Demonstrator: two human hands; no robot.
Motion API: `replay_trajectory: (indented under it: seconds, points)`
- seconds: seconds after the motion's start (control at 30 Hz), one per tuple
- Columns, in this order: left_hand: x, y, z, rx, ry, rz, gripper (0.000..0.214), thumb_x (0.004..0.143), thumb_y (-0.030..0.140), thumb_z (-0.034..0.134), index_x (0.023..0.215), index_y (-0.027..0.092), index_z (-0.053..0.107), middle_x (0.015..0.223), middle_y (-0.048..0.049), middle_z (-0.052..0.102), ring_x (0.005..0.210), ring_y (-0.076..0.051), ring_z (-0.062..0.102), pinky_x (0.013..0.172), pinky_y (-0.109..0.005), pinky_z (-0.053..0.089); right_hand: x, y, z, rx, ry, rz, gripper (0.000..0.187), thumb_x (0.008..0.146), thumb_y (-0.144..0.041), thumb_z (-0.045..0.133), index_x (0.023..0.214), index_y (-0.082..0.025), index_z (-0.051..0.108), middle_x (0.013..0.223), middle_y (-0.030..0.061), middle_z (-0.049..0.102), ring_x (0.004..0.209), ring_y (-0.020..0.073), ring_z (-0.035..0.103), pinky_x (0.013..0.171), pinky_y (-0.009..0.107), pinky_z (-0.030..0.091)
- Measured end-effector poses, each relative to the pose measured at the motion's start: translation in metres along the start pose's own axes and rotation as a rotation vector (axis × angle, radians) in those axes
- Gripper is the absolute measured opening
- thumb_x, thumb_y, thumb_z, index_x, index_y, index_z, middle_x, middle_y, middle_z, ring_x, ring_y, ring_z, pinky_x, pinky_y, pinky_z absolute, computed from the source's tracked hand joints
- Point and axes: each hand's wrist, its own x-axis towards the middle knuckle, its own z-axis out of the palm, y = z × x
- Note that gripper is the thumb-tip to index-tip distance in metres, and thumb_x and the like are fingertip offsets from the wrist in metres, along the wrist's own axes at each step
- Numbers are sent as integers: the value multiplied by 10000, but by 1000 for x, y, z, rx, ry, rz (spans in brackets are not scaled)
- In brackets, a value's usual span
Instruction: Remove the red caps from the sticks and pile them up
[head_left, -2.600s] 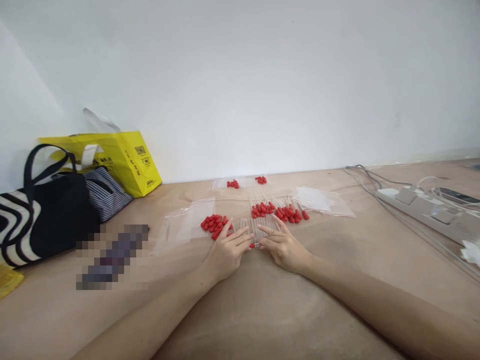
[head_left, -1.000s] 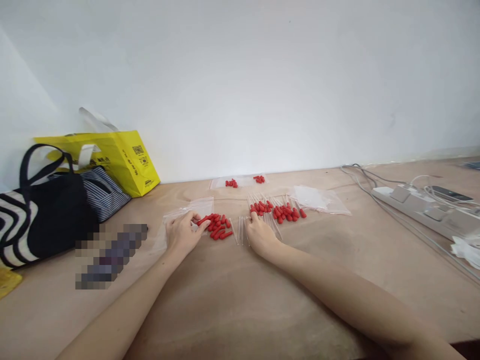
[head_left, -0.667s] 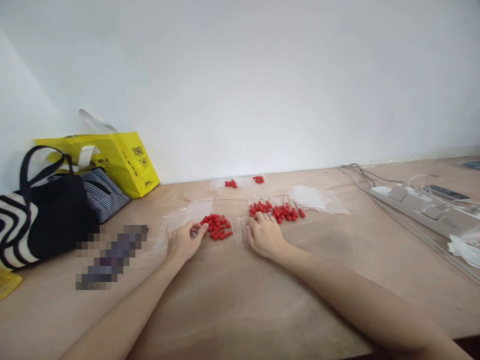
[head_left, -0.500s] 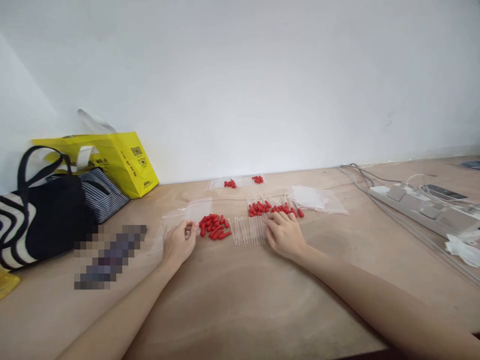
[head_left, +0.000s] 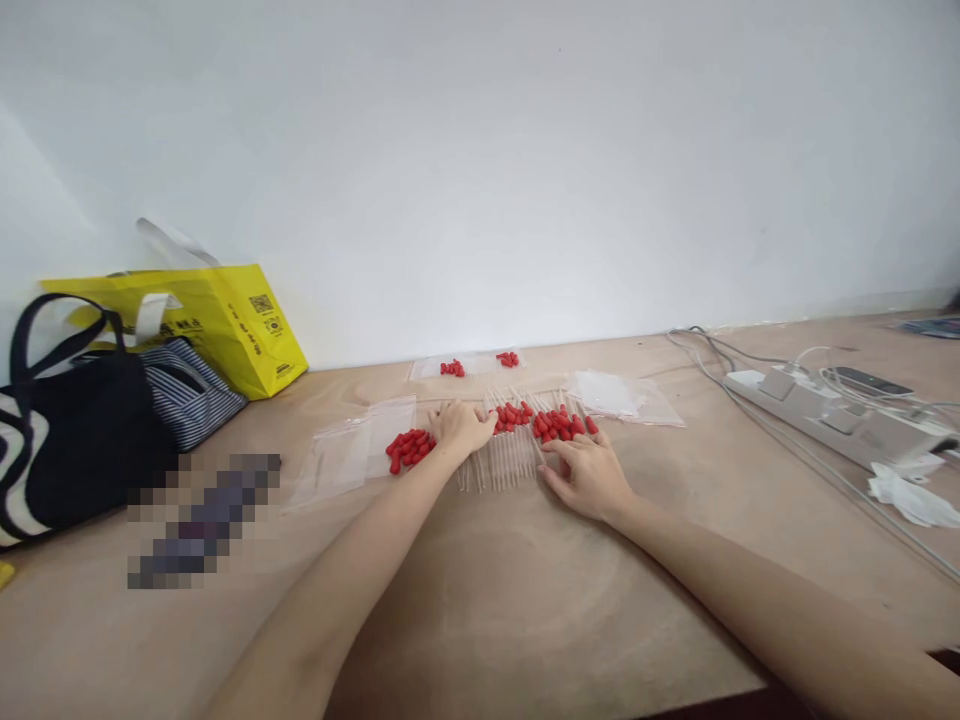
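My left hand (head_left: 459, 428) reaches forward across the middle, palm down, fingers apart, between a heap of small red bulb-shaped pieces (head_left: 409, 450) and a second red heap (head_left: 513, 415). Its wrist covers part of the left heap. Beneath and beside it lies a row of thin clear tubes (head_left: 506, 462). My right hand (head_left: 591, 478) rests at the row's right end with thumb and index finger apart. Its fingertips are by a further cluster of red pieces (head_left: 556, 425), which lies over more thin tubes. I see nothing held in either hand.
Clear plastic bags lie left (head_left: 337, 455) and right (head_left: 622, 395); another bag (head_left: 480, 366) with red pieces lies near the wall. A power strip (head_left: 817, 410) with cables is right. A yellow bag (head_left: 255, 330), a black bag (head_left: 90, 430) and a blurred dark object (head_left: 202, 525) are left.
My left hand has moved right and forward, from left of the red heap to above the tubes. My right hand has drawn slightly back and right, uncovering more red pieces. The view has shifted slightly.
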Motion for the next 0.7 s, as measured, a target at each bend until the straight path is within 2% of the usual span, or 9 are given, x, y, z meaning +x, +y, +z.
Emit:
replay_trajectory:
  seconds: [0.07,0.17,0.3,0.4,0.53,0.63,0.7]
  points:
    - [8,3,8,1,-26,-43,403,691,541,448,556,212,637,784,-91,652,911,-319,526,788,-473,316,-2,-1,-3,20,-72,16,260,754,-365,519,941,-197,589,616,-7,603,724,161,533,705,303,245]
    - [15,4,13,0,-53,-85,369,675,511,475,583,199,649,789,-109,661,916,-324,538,810,-469,316,-4,-3,-5,26,-159,31,230,763,-336,509,940,-205,576,734,5,623,775,163,534,675,285,247]
    - [17,4,13,-20,-60,-126,332,684,465,477,644,197,668,815,-119,668,912,-325,550,811,-466,323,-1,-6,-4,3,-236,82,159,788,-280,463,845,-192,581,780,28,614,800,169,528,652,268,256]
    - [14,1,9,-51,-40,-142,326,714,443,448,651,215,673,792,-98,671,890,-316,559,787,-462,336,4,-8,0,-30,-271,110,177,801,-261,433,872,-189,578,820,47,615,834,182,526,659,264,265]
    - [-3,-9,-7,-94,11,-92,333,748,403,425,577,227,650,738,-49,657,892,-272,553,787,-415,339,12,-13,5,-75,-277,165,193,802,-227,407,912,-181,558,839,58,625,826,178,539,656,261,260]
    - [-27,-21,-20,-114,73,-20,287,758,384,433,642,227,643,876,-27,630,950,-233,516,830,-394,312,17,-17,8,-98,-282,221,168,791,-197,388,832,-182,551,786,45,635,774,167,552,632,264,237]
    - [-46,-31,-27,-128,86,44,269,754,376,454,617,217,622,793,-14,613,862,-200,532,807,-373,320,20,-20,10,-108,-283,240,166,785,-187,380,790,-182,546,771,42,641,757,162,555,631,268,222]
